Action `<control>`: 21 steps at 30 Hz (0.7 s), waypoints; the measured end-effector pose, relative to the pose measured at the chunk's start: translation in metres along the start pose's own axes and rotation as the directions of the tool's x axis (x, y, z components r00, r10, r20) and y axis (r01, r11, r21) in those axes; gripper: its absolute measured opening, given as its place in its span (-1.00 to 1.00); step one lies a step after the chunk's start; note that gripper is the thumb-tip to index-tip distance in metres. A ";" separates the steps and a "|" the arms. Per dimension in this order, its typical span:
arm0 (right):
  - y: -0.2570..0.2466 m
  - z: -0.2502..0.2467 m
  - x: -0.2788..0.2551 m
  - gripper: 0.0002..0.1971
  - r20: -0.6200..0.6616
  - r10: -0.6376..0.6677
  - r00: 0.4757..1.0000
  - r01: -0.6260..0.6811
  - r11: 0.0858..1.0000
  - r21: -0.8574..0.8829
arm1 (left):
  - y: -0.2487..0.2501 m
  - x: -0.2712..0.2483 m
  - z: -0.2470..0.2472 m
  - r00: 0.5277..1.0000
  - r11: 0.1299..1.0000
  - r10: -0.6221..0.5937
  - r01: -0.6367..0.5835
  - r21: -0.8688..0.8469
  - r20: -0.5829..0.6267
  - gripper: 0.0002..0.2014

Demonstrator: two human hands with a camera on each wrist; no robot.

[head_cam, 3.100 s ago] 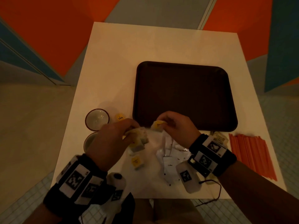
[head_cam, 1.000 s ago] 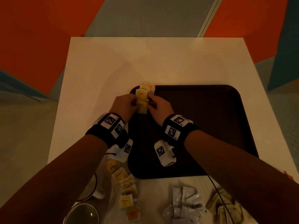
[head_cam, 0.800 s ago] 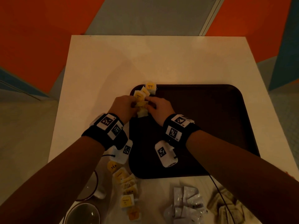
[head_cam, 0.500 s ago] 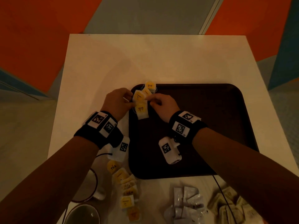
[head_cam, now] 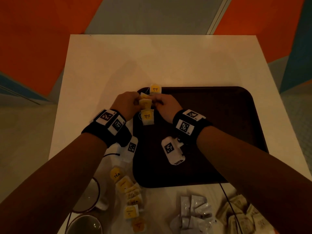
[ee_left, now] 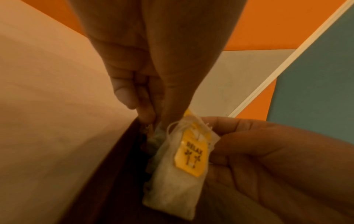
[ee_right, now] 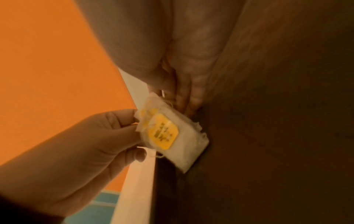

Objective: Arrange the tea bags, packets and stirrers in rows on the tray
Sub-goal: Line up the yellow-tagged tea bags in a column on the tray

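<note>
The counter point(head_cam: 108, 68) is carrying the tray point(head_cam: 211, 132), on whose far left corner a column of tea bags point(head_cam: 147, 116) is being laid. One tea bag point(ee_left: 184, 153) is being pinched between both hands, left hand point(head_cam: 125, 103) and right hand point(head_cam: 166, 105). Strings are likely being tangled; neighbouring bags risk being dragged askew if the bag is pulled.

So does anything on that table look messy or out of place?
Mostly the tea bag at the tray's far left corner: it overhangs the rim. The other tea bags, white packets and tan packets lie jumbled on the table.
</note>
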State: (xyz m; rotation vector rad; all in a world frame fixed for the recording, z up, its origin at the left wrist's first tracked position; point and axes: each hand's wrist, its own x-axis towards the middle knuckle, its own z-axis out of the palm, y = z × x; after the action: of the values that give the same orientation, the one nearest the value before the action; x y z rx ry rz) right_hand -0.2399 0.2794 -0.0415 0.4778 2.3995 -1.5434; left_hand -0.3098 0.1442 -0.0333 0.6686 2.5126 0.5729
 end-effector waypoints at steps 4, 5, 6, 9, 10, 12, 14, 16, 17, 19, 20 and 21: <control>0.004 -0.004 -0.004 -0.66 -0.181 0.015 0.983 -0.021 0.999 -0.029 | -0.005 -0.005 0.003 0.997 1.000 0.018 -0.019 -0.015 -0.078 -0.75; 0.005 -0.007 -0.005 -0.66 -0.268 0.019 0.963 -0.025 1.000 -0.019 | -0.006 -0.006 0.003 0.994 0.999 0.024 -0.027 -0.031 -0.106 -0.73; 0.007 -0.010 -0.006 -0.66 -0.333 0.032 0.942 -0.042 0.999 -0.025 | -0.007 -0.007 0.003 0.992 0.998 0.028 -0.035 -0.050 -0.126 -0.69; 0.012 -0.016 -0.002 -0.59 -0.273 0.116 0.955 -0.135 0.989 -0.055 | -0.011 -0.009 0.002 0.991 0.995 0.032 -0.043 -0.084 -0.133 -0.61; 0.013 -0.015 0.000 -0.55 -0.215 0.126 0.968 -0.144 0.987 -0.071 | -0.011 -0.009 0.002 0.991 0.995 0.031 -0.042 -0.089 -0.128 -0.60; 0.010 -0.012 0.004 -0.51 -0.142 0.107 0.984 -0.125 0.985 -0.123 | -0.011 -0.008 0.004 0.991 0.995 0.036 -0.047 -0.089 -0.127 -0.59; 0.004 -0.008 0.006 -0.53 -0.120 0.077 0.990 -0.094 0.985 -0.144 | -0.011 -0.008 0.005 0.991 0.995 0.041 -0.053 -0.088 -0.127 -0.59; -0.001 -0.004 0.007 -0.57 -0.112 0.063 0.992 -0.074 0.993 -0.093 | -0.012 -0.007 0.006 0.991 0.995 0.047 -0.058 -0.084 -0.127 -0.60; -0.004 -0.002 0.008 -0.58 -0.099 0.063 0.993 -0.069 0.996 -0.059 | -0.012 -0.007 0.007 0.991 0.995 0.048 -0.059 -0.082 -0.126 -0.59; -0.006 0.000 0.010 -0.60 -0.080 0.072 0.994 -0.074 0.997 -0.019 | -0.013 -0.007 0.007 0.991 0.994 0.050 -0.062 -0.089 -0.124 -0.59; -0.008 0.000 0.011 -0.61 -0.081 0.074 0.994 -0.076 0.997 -0.013 | -0.014 -0.008 0.008 0.990 0.993 0.049 -0.062 -0.098 -0.129 -0.59; -0.008 0.000 0.012 -0.62 -0.087 0.075 0.993 -0.076 0.997 -0.011 | -0.014 -0.009 0.008 0.989 0.992 0.047 -0.062 -0.110 -0.139 -0.59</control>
State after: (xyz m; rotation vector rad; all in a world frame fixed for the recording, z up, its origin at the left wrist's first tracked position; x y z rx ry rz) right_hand -0.2543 0.2778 -0.0397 0.6380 2.4244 -1.5023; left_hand -0.3039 0.1302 -0.0435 0.6778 2.5695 0.8012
